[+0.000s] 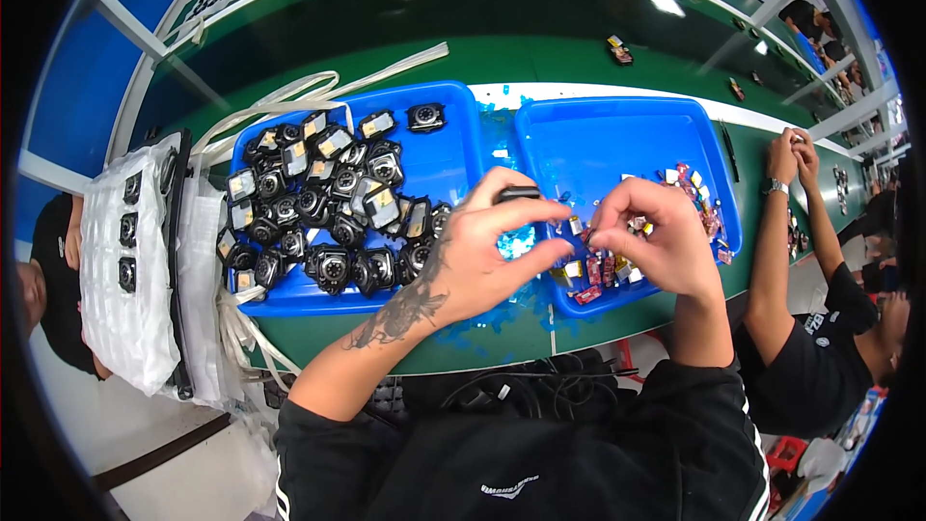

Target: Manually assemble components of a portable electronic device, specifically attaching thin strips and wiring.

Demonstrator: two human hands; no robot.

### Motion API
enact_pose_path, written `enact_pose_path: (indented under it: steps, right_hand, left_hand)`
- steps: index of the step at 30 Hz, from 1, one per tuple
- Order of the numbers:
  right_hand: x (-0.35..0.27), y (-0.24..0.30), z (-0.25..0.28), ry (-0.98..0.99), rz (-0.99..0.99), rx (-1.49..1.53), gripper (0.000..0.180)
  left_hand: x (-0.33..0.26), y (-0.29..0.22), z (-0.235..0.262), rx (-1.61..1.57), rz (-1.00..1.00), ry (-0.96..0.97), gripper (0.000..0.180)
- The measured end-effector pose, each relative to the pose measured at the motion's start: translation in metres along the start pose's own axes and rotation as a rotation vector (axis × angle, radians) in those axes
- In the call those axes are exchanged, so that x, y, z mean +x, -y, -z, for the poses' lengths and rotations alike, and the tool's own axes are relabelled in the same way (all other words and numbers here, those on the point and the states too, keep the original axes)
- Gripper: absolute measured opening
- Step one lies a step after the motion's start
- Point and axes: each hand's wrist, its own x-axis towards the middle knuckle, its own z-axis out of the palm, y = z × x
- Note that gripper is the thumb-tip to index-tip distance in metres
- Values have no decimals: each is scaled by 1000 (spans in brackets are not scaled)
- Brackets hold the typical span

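Observation:
Both hands are raised over the gap between two blue trays. My left hand, tattooed at the wrist, curls round a black watch case; only its dark rim shows above the fingers. The left thumb and index finger stand slightly apart, pointing at the other hand. My right hand is closed in a pinch above the right tray, and whatever is between its fingertips is too small to make out. Below it lie small red and yellow electronic parts. The left tray holds many black watch cases, some with pale rectangular faces.
Blue film scraps litter the green bench between the trays. White straps run behind the left tray. A bubble-wrapped stack stands far left. Small assemblies lie on the green belt beyond. A co-worker's hands are at the right.

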Motion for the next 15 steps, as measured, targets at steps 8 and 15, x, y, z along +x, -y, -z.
enact_pose_path:
  steps: [8,15]
  right_hand:
    - [18,14,-20,-22,29,56,13]
    - [12,20,-29,-77,195,-160,12]
  left_hand:
    - [-2,1,0,-160,-59,-16,13]
    - [-4,11,2,-324,241,-253,10]
